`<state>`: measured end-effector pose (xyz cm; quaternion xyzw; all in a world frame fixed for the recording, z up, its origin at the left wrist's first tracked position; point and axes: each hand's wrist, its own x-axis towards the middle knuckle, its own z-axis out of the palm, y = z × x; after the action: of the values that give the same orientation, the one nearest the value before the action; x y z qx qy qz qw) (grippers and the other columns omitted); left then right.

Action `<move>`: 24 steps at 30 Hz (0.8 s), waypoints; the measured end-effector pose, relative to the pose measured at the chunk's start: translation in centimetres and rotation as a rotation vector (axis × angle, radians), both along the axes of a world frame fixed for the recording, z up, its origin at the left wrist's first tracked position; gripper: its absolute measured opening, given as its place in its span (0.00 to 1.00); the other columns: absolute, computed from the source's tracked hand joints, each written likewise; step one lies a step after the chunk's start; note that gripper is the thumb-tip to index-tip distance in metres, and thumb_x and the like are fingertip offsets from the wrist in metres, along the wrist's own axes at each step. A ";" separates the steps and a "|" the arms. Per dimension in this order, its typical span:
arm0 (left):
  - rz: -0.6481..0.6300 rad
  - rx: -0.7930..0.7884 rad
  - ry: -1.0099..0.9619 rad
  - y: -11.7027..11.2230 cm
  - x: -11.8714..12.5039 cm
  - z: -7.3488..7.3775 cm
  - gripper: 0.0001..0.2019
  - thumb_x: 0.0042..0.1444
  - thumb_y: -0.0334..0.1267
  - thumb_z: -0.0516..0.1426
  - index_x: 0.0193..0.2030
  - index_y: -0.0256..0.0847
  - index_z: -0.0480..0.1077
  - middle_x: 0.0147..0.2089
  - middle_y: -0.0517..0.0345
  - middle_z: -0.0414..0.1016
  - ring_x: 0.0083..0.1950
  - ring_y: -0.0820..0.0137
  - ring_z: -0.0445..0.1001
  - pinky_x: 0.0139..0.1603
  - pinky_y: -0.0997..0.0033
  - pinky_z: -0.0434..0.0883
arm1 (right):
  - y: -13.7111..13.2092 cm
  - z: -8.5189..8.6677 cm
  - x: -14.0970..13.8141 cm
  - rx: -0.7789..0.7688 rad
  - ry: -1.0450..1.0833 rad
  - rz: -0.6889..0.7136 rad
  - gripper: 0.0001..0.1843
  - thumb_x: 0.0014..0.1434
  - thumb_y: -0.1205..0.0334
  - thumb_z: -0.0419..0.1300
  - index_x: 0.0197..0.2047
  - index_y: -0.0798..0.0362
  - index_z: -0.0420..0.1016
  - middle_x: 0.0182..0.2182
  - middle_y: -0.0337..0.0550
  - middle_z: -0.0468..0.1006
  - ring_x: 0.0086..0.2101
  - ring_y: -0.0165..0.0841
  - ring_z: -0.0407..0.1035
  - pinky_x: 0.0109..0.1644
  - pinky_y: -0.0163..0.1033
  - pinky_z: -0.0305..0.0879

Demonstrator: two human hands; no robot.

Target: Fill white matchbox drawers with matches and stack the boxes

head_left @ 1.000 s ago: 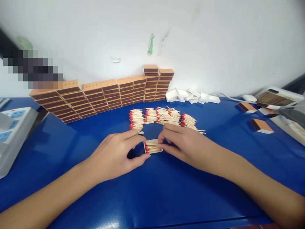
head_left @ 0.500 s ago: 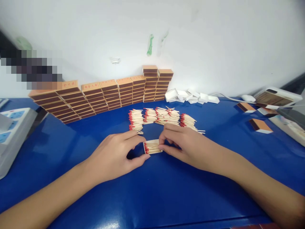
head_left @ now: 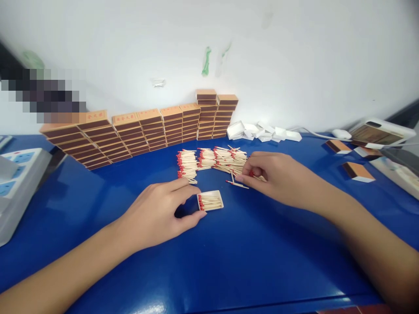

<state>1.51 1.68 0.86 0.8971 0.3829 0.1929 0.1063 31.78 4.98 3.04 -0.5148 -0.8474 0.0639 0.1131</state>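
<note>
A small white matchbox tray (head_left: 210,201) with red-tipped matches in it lies on the blue table (head_left: 209,261). My left hand (head_left: 160,211) pinches the tray's left end between thumb and forefinger. My right hand (head_left: 271,174) rests farther back on the right end of the row of loose matches (head_left: 209,159), its fingers curled on a few of them. One or two single matches (head_left: 237,184) lie loose just in front of that hand.
Stacks of closed orange matchboxes (head_left: 140,128) line the wall. Empty white trays (head_left: 262,131) lie behind the match row. Loose box sleeves (head_left: 358,171) and a phone (head_left: 379,133) sit at the right. A white power strip (head_left: 16,183) is at the left edge.
My right hand has left the tray and moved back and to the right onto the row of loose matches. The left hand and the tray have stayed put.
</note>
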 end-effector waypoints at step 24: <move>0.001 -0.008 -0.018 0.1 0.1 -0.5 0.13 0.66 0.44 0.64 0.53 0.42 0.79 0.40 0.58 0.77 0.33 0.71 0.76 0.34 0.70 0.71 | -3.2 -0.1 -4.1 -0.030 -0.016 0.284 0.07 0.74 0.64 0.60 0.42 0.53 0.76 0.41 0.44 0.79 0.33 0.33 0.74 0.35 0.38 0.62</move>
<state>1.60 1.77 0.39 0.8949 0.3830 0.1992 0.1133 27.65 1.79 2.97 -0.3918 -0.9116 0.0877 0.0884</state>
